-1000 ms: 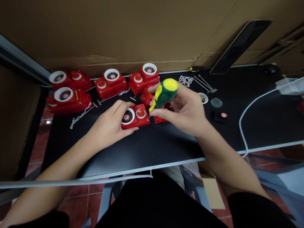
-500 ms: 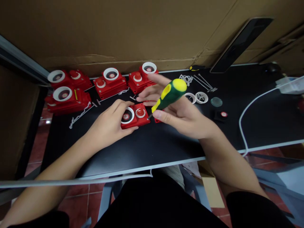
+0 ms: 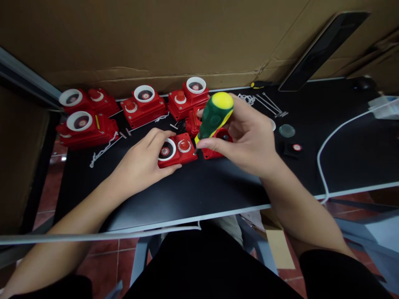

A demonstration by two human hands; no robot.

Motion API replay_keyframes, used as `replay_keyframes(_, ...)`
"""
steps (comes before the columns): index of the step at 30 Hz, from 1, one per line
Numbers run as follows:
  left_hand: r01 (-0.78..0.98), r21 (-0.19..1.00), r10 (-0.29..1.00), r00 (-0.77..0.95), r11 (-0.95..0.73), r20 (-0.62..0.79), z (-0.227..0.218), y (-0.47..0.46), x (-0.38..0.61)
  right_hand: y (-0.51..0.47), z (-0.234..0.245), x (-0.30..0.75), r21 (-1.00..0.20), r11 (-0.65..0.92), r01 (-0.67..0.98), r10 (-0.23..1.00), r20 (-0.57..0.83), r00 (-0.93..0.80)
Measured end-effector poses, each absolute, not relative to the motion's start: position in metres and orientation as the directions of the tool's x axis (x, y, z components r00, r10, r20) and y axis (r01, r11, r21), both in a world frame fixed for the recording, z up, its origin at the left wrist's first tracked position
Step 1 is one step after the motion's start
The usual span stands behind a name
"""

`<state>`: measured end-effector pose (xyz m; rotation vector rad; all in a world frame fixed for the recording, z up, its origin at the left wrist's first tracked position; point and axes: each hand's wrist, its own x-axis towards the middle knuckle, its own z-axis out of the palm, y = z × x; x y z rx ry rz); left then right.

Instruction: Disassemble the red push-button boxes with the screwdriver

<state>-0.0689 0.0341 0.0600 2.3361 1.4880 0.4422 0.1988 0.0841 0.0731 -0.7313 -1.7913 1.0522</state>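
My left hand (image 3: 149,154) grips the left end of a red box (image 3: 187,155) that has a white-ringed round window and a red dome on its lid. In my right hand (image 3: 246,139) is a screwdriver (image 3: 215,114) with a green and yellow handle, pinched between thumb and fingers. It stands nearly upright, slightly tilted, and its tip meets the screw at the box's near right corner. Just right of the box lies another red housing part (image 3: 212,153), partly hidden behind the right hand and screwdriver.
Several similar red boxes (image 3: 145,108) line the back of the black table (image 3: 187,195). To the right are metal rods (image 3: 268,104), a clear glass disc (image 3: 287,131) and a small black part (image 3: 293,149). A white cable (image 3: 319,166) crosses the right side.
My right hand's fingers, spread out before, have closed around the screwdriver handle. The handle has swung left and more upright. My left hand and the box stay in place.
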Motion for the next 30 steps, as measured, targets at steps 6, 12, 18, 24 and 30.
replay_keyframes(6,0.81,0.429,0.912,0.396,-0.4,0.104,0.06,0.034,-0.068,0.08,0.08,0.2,-0.899,0.437,0.028,0.761,0.353,-0.544)
replay_keyframes(12,0.811,0.429,0.912,0.399,-0.399,0.094,0.061,0.033,-0.068,0.081,0.077,0.197,-0.876,0.478,0.06,0.798,0.405,-0.445)
replay_keyframes(18,0.819,0.417,0.915,0.392,-0.394,0.094,0.06,0.033,-0.068,0.075,0.083,0.195,-0.877,0.476,0.064,0.741,0.36,-0.567)
replay_keyframes(24,0.834,0.4,0.919,0.388,-0.38,0.066,0.06,0.033,-0.069,0.085,0.072,0.201,-0.802,0.568,0.184,0.788,0.466,-0.403)
replay_keyframes(30,0.835,0.417,0.926,0.373,-0.359,0.052,0.061,0.033,-0.068,0.084,0.08,0.201,-0.782,0.594,0.189,0.753,0.458,-0.473)
